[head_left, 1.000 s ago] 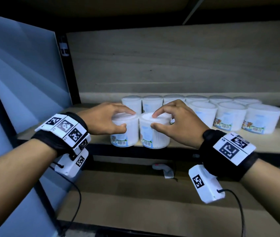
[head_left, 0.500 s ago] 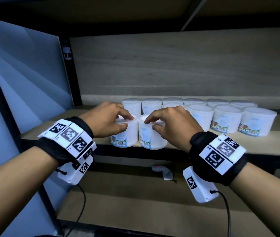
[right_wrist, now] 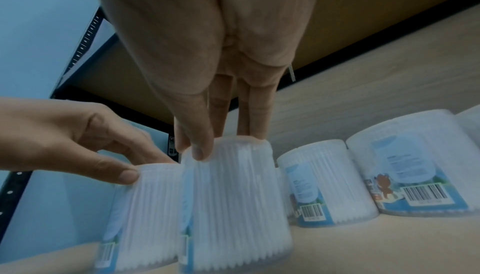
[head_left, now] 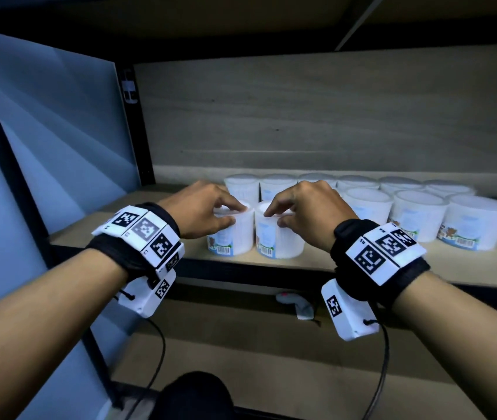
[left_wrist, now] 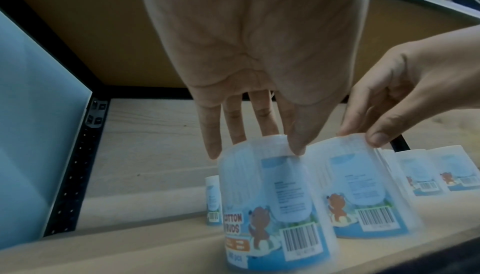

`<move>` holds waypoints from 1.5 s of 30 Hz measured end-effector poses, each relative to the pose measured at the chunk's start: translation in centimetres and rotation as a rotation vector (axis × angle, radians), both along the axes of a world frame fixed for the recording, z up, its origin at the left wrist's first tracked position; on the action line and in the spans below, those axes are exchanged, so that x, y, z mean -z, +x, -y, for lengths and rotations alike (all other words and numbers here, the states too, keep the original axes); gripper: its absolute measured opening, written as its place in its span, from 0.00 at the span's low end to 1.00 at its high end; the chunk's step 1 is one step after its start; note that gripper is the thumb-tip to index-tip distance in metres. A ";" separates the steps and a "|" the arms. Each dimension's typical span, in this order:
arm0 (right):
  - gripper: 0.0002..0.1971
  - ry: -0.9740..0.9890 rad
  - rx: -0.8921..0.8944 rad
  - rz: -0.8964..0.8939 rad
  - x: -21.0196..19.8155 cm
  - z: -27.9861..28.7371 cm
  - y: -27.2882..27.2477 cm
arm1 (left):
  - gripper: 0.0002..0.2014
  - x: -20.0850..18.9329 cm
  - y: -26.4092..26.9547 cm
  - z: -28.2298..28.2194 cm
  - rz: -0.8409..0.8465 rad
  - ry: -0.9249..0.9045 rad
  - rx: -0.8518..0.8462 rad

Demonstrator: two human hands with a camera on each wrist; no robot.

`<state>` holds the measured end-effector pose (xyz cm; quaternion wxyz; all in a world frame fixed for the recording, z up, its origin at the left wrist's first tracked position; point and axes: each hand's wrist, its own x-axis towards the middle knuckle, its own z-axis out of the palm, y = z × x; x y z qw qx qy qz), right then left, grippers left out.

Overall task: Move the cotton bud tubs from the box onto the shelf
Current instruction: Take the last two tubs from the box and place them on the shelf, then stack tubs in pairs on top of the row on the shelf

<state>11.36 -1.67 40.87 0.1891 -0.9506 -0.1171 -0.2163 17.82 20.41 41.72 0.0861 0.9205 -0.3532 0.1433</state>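
Two white cotton bud tubs with blue bear labels stand side by side near the front edge of the wooden shelf [head_left: 362, 268]. My left hand [head_left: 235, 215] pinches the lid rim of the left tub [head_left: 235, 241] from above. My right hand [head_left: 274, 218] pinches the rim of the right tub [head_left: 274, 241] the same way. In the left wrist view my left hand [left_wrist: 255, 146] spans the left tub [left_wrist: 272, 196], with the right tub [left_wrist: 363, 186] beside it. In the right wrist view my right hand [right_wrist: 226, 142] holds the top of the right tub [right_wrist: 233, 196].
Several more tubs [head_left: 417, 216] stand in two rows behind and to the right. A blue side panel [head_left: 59, 131] and a black upright post [head_left: 141, 131] close the left side. Below lies a lower shelf [head_left: 241, 344] with a small white object [head_left: 298, 304].
Both hands have slid their tubs a little further back from the shelf's front edge, toward the rows. Both grips on the rims have stayed the same.
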 end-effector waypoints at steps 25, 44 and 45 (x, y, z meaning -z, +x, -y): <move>0.18 0.020 -0.044 -0.085 0.3 2.4 8.5 | 0.19 1.4 9.5 1.1 -0.025 -0.059 0.052; 0.17 -0.167 0.148 -0.096 -7.2 18.2 1.6 | 0.27 -3.7 5.9 12.8 0.059 -0.006 0.217; 0.17 -0.179 0.182 -0.109 -7.1 19.7 1.1 | 0.27 -3.8 5.8 14.4 0.061 -0.002 0.235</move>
